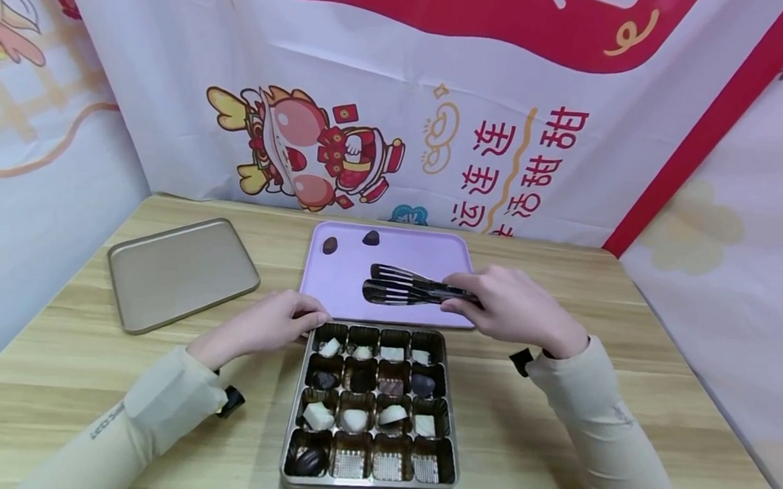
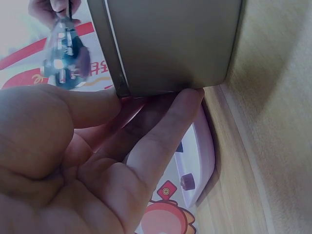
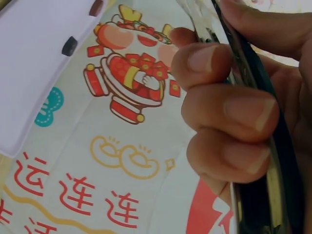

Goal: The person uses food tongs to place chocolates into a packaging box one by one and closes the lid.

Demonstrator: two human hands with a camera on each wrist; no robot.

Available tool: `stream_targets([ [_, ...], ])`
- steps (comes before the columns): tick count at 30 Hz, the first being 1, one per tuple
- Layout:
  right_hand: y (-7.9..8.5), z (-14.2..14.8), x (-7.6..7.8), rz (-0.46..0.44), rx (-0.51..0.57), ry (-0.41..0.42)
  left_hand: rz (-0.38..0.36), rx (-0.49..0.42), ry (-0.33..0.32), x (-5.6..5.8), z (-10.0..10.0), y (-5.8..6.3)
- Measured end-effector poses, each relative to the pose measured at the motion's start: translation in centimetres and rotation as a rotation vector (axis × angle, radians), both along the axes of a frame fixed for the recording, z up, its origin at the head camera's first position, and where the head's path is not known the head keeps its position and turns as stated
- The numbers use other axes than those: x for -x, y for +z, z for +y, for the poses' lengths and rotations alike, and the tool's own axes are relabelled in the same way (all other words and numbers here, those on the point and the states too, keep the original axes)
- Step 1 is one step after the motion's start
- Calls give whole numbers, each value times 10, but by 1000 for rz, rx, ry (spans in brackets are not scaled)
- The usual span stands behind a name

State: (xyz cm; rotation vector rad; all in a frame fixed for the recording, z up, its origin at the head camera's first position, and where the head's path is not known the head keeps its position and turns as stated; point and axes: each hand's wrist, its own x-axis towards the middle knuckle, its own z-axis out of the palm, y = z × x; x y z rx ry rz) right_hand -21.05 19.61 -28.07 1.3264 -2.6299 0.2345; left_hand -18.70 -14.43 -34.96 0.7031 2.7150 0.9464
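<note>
My left hand (image 1: 284, 319) grips the far left corner of a metal chocolate box (image 1: 367, 488), thumb and fingers at its rim. Divided compartments fill the box, with white chocolates (image 1: 354, 420) and dark chocolates (image 1: 422, 384) in them; the front row has one dark chocolate (image 1: 310, 461) at left and bare bottoms beside it. In my right hand (image 1: 514, 304) I hold black slotted tongs (image 1: 402, 286) over the lilac tray (image 1: 335, 297), fingers wrapped round the handle. A small purplish-brown shape (image 2: 84, 63) shows at the tongs' blurred tip in the left wrist view.
Two dark chocolates (image 1: 329, 245) lie near the lilac tray's far left corner, directly behind the box. A gold-brown tray (image 1: 184, 274) sits at the left of the wooden table (image 1: 554, 438). Behind the table hangs a printed cloth (image 1: 400, 75).
</note>
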Motion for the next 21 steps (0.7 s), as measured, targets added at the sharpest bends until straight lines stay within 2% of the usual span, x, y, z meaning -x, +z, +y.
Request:
stream_targets([
  [5, 5, 2, -8, 16, 46, 59, -7, -2, -2, 0, -2, 0],
  [10, 7, -3, -17, 22, 42, 153, -9, -11, -3, 0, -2, 1],
  [21, 16, -6, -38, -128, 5, 328, -2, -2, -4, 0, -1, -1],
])
